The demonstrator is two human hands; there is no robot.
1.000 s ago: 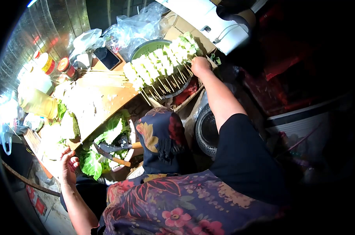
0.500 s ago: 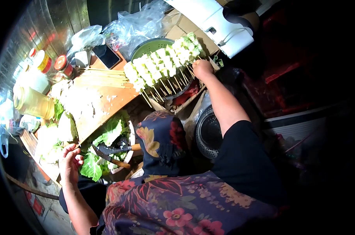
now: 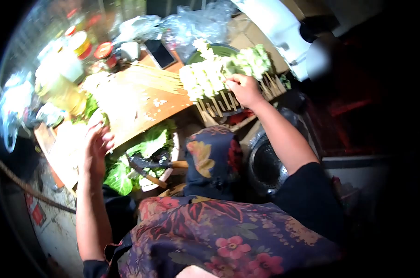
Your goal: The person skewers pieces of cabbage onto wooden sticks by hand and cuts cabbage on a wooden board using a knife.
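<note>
A row of skewers threaded with pale green cabbage-like leaf pieces (image 3: pixel 203 81) lies across a green basin (image 3: pixel 219 50), bare stick ends toward me. My right hand (image 3: pixel 247 91) is closed at the middle of this row, thumb and fingers pinched on a skewer; the leaf pieces partly hide the grip. At the left, my left hand (image 3: pixel 98 141) hovers by the near edge of the wooden board (image 3: pixel 150 111), somewhat blurred, with loosely bent fingers apart and nothing visible in them. Below the board, a tub (image 3: pixel 174 150) holds green leaves (image 3: pixel 150 143), with two wooden-handled knives (image 3: pixel 156 164) across it.
Bare wooden sticks (image 3: pixel 154 76) lie on the board, near a phone (image 3: pixel 160 53). Jars, including a red-lidded one (image 3: pixel 104 52), and a yellowish container (image 3: pixel 64 97) stand at the left. A plastic bag (image 3: pixel 196 28) is behind; a black perforated basket (image 3: pixel 268 162) stands lower right.
My right hand has moved left along the row, from its right end to the middle. My left hand has risen and shifted toward the board. The whole view has shifted.
</note>
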